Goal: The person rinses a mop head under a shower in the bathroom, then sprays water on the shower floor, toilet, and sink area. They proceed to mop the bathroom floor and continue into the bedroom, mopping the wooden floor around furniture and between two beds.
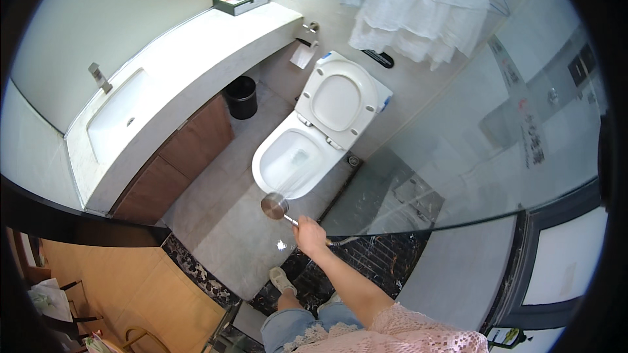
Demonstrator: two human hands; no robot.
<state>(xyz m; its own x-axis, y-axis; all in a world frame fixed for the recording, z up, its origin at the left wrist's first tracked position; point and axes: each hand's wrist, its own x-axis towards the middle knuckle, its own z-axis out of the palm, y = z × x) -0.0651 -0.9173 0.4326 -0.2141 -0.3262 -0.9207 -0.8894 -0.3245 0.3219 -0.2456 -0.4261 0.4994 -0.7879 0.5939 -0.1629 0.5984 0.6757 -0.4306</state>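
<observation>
My right hand grips the handle of a round metal handheld shower head. Its hose shows just behind the hand. Thin streams of water run from the shower head into the bowl of a white toilet. The toilet's seat and lid are raised against the tank. The shower head is near the front rim of the bowl, and a gap between them cannot be judged. My left hand is out of view.
A glass partition stands at the right, beside dark grooved stone flooring. At the left are a sink counter and a black waste bin. White towels hang above the toilet. A dark stone threshold crosses the doorway.
</observation>
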